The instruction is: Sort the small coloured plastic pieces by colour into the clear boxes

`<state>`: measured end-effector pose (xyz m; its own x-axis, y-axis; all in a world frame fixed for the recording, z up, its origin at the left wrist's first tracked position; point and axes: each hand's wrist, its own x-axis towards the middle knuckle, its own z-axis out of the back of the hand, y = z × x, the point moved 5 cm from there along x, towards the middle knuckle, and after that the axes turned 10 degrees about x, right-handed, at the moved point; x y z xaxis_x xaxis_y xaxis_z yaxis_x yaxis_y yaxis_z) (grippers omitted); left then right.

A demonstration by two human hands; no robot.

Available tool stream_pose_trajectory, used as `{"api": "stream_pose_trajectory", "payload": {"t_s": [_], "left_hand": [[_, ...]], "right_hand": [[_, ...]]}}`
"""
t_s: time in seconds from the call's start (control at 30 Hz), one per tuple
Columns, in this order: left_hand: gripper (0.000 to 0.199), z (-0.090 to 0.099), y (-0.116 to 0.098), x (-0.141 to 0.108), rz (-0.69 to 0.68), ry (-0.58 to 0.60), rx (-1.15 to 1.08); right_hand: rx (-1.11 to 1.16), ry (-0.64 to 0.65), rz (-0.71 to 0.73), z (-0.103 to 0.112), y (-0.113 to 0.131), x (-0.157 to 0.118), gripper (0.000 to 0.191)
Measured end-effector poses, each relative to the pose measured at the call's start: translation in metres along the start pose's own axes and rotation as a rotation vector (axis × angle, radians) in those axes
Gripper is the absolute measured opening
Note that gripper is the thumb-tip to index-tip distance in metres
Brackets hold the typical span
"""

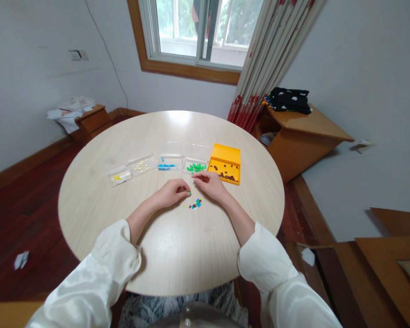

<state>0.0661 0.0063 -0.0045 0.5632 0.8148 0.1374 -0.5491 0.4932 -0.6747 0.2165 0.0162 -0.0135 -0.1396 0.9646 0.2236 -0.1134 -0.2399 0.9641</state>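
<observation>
My left hand [173, 193] is over the middle of the round table, thumb and fingers pinched on a small green piece [190, 192]. Just right of it is my right hand [210, 183], fingers loosely stretched and a little apart, with nothing visible between them. It is in front of a clear tray of green pieces [196, 168]. Below both hands lies a small curved cluster of blue, green, brown and yellow pieces [196, 204] on the tabletop. The pieces are too small for me to make out their exact kind.
Left of the green tray stand clear trays with blue pieces [166, 166], pale yellow pieces [142, 166] and yellow pieces [116, 178]. An open yellow box [226, 154] with brown pieces stands at the right. All rest on the pale round table [99, 209].
</observation>
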Motion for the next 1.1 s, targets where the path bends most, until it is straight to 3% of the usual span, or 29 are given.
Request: {"api": "stream_pose_trajectory", "payload": {"t_s": [0.2,0.37,0.6,0.8,1.1], "left_hand": [[0.016,0.006,0.009,0.005,0.054,-0.15,-0.032],[0.016,0.005,0.012,0.007,0.092,-0.155,-0.094],[0.02,0.003,0.011,0.008,0.093,-0.124,-0.157],[0.03,0.003,0.012,0.008,0.121,-0.119,-0.163],[0.039,0.008,0.011,0.005,0.163,-0.151,-0.113]], "right_hand": [[0.027,0.138,0.001,-0.01,0.006,-0.005,0.015],[0.042,0.178,0.024,-0.013,0.013,-0.008,0.022],[0.011,0.165,0.02,-0.012,0.013,-0.008,0.014],[-0.017,0.109,0.052,-0.009,0.011,-0.006,0.011],[-0.013,-0.145,0.084,0.012,0.006,0.002,0.012]]}}
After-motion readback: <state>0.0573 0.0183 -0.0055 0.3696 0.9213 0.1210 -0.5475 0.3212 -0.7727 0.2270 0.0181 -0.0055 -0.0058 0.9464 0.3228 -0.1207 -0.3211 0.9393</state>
